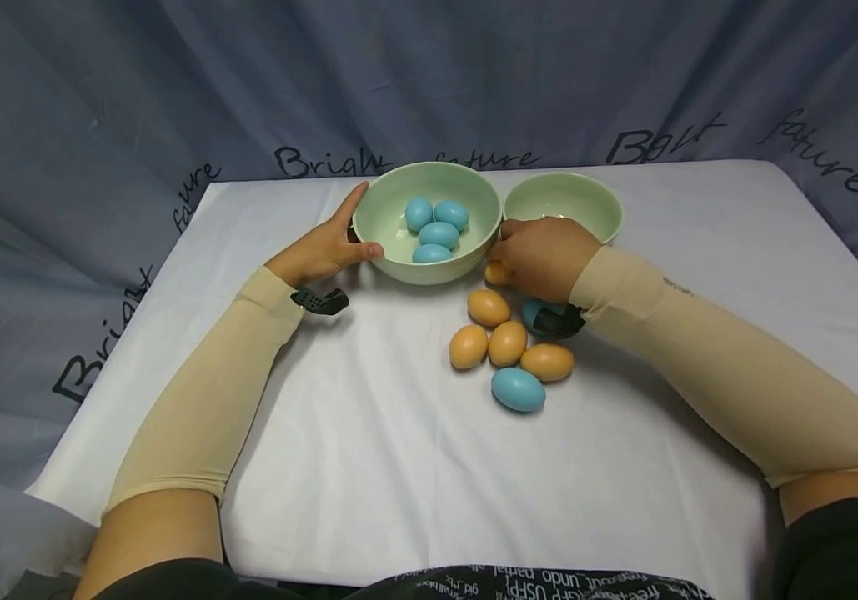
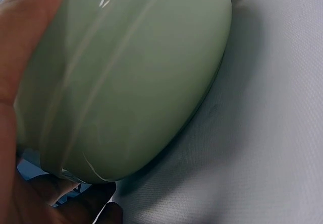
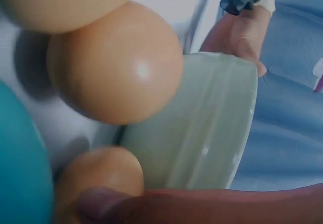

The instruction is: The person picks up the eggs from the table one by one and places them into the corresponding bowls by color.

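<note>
Black handwriting on the grey curtain [image 1: 398,75] reads "Bright fature" at the left and middle, and "fature" again at the right. White print on the black cloth [image 1: 541,585] is mostly unclear; lettering on the right sleeve [image 1: 729,358] is too small.

I see the left bowl [image 1: 429,274] — four eggs [image 1: 439,234] inside — beside the right bowl [image 1: 564,196], loose eggs [image 1: 507,343] before both.

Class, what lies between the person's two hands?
The larger green bowl, with four blue eggs inside, lies between the left hand and right hand; the head view shows this.
</note>
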The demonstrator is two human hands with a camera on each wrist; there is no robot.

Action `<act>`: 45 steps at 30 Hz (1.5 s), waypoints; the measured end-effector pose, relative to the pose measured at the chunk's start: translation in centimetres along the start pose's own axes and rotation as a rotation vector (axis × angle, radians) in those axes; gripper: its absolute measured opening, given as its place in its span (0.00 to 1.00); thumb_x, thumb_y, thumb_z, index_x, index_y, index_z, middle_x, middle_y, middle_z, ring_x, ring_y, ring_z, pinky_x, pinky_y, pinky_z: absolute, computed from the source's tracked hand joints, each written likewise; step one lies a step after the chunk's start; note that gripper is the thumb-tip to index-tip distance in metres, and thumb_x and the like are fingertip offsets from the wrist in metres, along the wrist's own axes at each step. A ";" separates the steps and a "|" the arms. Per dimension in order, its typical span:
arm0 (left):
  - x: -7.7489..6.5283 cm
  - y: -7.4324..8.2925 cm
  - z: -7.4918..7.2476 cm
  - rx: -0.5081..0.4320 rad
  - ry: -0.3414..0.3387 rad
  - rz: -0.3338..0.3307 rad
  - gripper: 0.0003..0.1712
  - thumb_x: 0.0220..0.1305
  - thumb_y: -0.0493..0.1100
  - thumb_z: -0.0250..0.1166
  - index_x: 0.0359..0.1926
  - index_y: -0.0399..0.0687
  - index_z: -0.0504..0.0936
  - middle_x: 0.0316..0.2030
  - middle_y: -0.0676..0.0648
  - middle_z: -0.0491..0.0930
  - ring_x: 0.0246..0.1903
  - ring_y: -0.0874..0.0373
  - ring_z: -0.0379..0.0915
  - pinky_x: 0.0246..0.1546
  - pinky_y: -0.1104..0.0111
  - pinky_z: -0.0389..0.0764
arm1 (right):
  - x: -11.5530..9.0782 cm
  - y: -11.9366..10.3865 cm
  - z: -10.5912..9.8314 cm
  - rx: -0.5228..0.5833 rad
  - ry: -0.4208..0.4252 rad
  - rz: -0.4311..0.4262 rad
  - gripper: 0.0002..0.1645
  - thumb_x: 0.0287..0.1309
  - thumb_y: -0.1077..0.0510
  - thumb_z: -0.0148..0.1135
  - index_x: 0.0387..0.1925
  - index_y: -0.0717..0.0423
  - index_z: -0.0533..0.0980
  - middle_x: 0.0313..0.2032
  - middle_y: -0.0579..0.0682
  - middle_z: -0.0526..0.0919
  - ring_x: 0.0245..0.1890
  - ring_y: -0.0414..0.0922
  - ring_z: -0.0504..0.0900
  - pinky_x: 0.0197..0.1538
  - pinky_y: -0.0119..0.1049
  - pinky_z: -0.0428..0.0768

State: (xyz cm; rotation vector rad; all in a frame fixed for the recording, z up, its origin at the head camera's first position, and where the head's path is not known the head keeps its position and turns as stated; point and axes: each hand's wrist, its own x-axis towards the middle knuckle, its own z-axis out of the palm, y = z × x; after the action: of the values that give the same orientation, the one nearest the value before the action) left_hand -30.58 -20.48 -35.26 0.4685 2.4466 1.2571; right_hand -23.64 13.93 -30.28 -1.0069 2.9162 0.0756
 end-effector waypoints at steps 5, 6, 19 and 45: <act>-0.1 0.0 0.0 0.027 -0.006 -0.017 0.90 0.28 0.89 0.71 0.84 0.74 0.25 0.86 0.51 0.33 0.84 0.49 0.40 0.83 0.49 0.47 | -0.3 0.1 -1.0 0.039 -0.110 0.013 0.06 0.68 0.58 0.63 0.33 0.47 0.83 0.31 0.47 0.82 0.34 0.50 0.79 0.38 0.46 0.79; -0.1 0.0 0.0 0.034 -0.004 -0.017 0.91 0.27 0.89 0.70 0.84 0.74 0.25 0.86 0.51 0.33 0.84 0.49 0.40 0.83 0.49 0.46 | -0.4 0.1 -1.3 0.053 -0.135 0.014 0.05 0.67 0.57 0.64 0.33 0.47 0.84 0.31 0.46 0.83 0.34 0.49 0.79 0.39 0.45 0.78; 0.0 0.1 -0.1 -0.003 -0.004 0.009 0.90 0.27 0.88 0.71 0.84 0.75 0.26 0.86 0.51 0.35 0.82 0.49 0.46 0.83 0.52 0.50 | -1.1 0.3 -2.7 0.085 -0.438 0.024 0.26 0.52 0.38 0.82 0.48 0.46 0.89 0.47 0.44 0.90 0.46 0.46 0.85 0.52 0.47 0.83; -0.1 0.1 0.0 0.047 0.002 0.000 0.90 0.29 0.90 0.70 0.84 0.74 0.25 0.86 0.51 0.33 0.83 0.48 0.41 0.83 0.49 0.47 | -1.8 2.8 -4.8 0.316 -0.397 -0.040 0.25 0.62 0.50 0.77 0.60 0.44 0.85 0.55 0.47 0.89 0.51 0.42 0.86 0.61 0.48 0.82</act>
State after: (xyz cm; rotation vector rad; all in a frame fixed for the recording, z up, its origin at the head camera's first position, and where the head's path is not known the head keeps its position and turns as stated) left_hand -30.45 -20.51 -35.18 0.4793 2.4825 1.2032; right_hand -24.09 16.96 -25.24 -0.8797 2.4496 -0.1633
